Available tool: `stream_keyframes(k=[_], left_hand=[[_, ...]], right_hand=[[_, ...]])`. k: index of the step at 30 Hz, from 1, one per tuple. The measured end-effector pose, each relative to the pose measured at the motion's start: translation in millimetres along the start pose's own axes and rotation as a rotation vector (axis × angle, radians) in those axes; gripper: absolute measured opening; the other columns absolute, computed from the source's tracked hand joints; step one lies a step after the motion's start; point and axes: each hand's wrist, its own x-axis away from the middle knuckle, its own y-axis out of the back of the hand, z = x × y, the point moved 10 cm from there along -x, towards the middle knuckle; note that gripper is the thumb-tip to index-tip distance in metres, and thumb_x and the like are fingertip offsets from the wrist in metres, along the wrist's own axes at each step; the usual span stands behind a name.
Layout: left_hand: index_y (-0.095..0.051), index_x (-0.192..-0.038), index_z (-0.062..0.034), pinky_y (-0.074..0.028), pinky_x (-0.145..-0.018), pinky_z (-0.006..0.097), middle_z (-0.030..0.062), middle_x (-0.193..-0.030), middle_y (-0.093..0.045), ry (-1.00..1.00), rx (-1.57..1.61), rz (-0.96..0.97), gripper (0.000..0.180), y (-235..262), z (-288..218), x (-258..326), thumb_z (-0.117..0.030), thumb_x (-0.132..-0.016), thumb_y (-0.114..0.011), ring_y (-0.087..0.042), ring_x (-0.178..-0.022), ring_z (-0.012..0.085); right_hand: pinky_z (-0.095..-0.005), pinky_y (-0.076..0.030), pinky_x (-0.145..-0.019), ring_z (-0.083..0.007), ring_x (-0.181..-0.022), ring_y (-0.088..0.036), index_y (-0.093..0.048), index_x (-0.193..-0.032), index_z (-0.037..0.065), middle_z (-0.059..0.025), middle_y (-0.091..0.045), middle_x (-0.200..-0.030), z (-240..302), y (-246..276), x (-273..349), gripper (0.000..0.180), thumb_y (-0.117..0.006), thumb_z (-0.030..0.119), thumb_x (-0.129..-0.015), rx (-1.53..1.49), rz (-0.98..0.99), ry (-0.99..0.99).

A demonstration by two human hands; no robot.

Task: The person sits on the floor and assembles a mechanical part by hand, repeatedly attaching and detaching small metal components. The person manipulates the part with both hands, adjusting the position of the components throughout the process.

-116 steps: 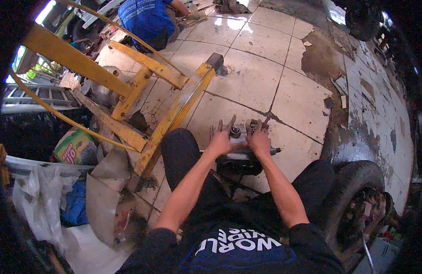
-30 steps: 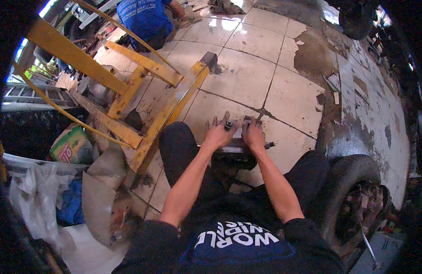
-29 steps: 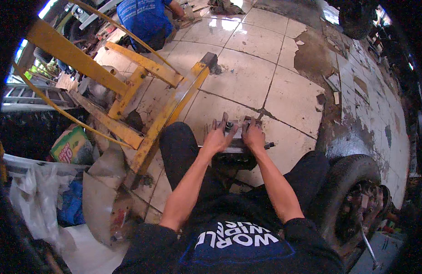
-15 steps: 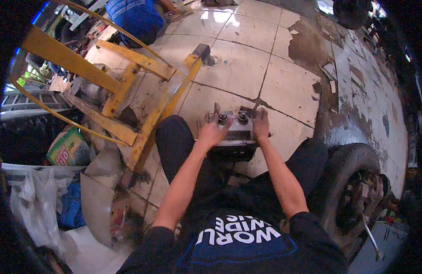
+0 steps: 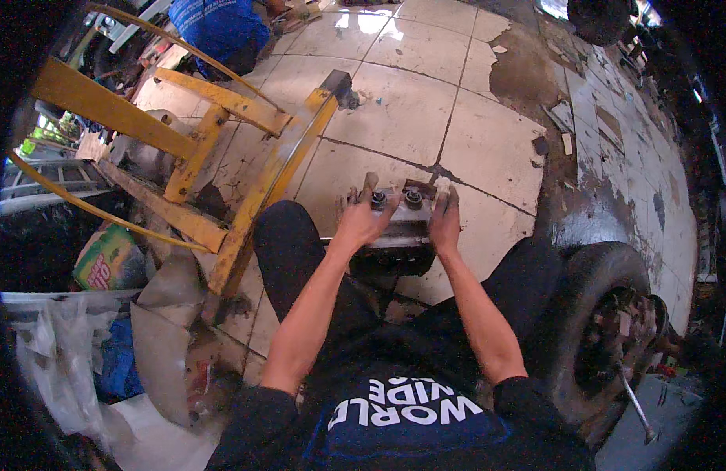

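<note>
Between my knees, low over the tiled floor, is a blocky grey metal machine part (image 5: 406, 229) with two round, bolt-like fittings on top and a dark lower body. My left hand (image 5: 360, 223) grips its left side, thumb on the top beside the left fitting and blackened fingers reaching over the far edge. On the opposite side my right hand (image 5: 444, 223) is closed against the part, its fingertips at the far right corner. Whether the part touches the floor is hidden. Both hands have dark grime on the fingers.
A yellow metal frame (image 5: 262, 200) stands close on my left. Beyond it crouches a person in a blue shirt (image 5: 220, 31). A wheel with a tyre (image 5: 606, 267) is beside my right knee, with a long metal rod (image 5: 636, 400) leaning there. Cardboard (image 5: 170, 330) lies at lower left.
The view has shifted slightly. My hands keep hold of the metal part at both sides; the right fingers now look more bent at its far corner.
</note>
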Motion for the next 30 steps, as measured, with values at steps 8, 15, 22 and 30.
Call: stream_keyframes(k=[8,15,22,30], left_hand=[[-0.011,-0.154,-0.0197,-0.010,-0.116,0.055,0.0239,-0.143,-0.043,0.065,-0.019,0.141,0.087,-3,-5,-1,-0.067,-0.088,-0.043,-0.030,-0.138,0.0436],[-0.009,-0.155,-0.0207,-0.009,-0.116,0.055,0.0269,-0.144,-0.040,0.010,-0.075,0.116,0.096,-3,9,-6,-0.073,-0.083,-0.046,-0.029,-0.138,0.0451],[-0.021,-0.152,-0.0172,-0.005,-0.115,0.058,0.0232,-0.143,-0.044,-0.016,-0.063,0.018,0.097,6,-11,13,-0.078,-0.081,-0.044,-0.025,-0.141,0.0438],[-0.020,-0.152,-0.0146,-0.006,-0.113,0.061,0.0261,-0.145,-0.039,-0.016,-0.097,-0.084,0.100,10,-19,34,-0.077,-0.079,-0.047,-0.025,-0.140,0.0449]], right_hand=[[-0.0483,-0.043,-0.096,-0.0438,-0.114,-0.055,-0.039,-0.139,-0.003,-0.0286,-0.058,-0.122,17,2,3,0.053,-0.038,0.034,-0.102,0.173,0.094,-0.032],[-0.0480,-0.043,-0.098,-0.0433,-0.115,-0.053,-0.038,-0.140,-0.001,-0.0275,-0.056,-0.125,33,-2,8,0.053,-0.037,0.036,-0.102,0.138,0.128,0.039],[-0.0487,-0.045,-0.093,-0.0436,-0.109,-0.056,-0.041,-0.137,-0.002,-0.0278,-0.058,-0.120,25,-1,9,0.049,-0.040,0.032,-0.101,0.166,0.115,0.020],[-0.0510,-0.048,-0.085,-0.0462,-0.099,-0.060,-0.045,-0.132,-0.005,-0.0307,-0.061,-0.110,32,7,3,0.047,-0.042,0.030,-0.100,0.191,0.001,0.096]])
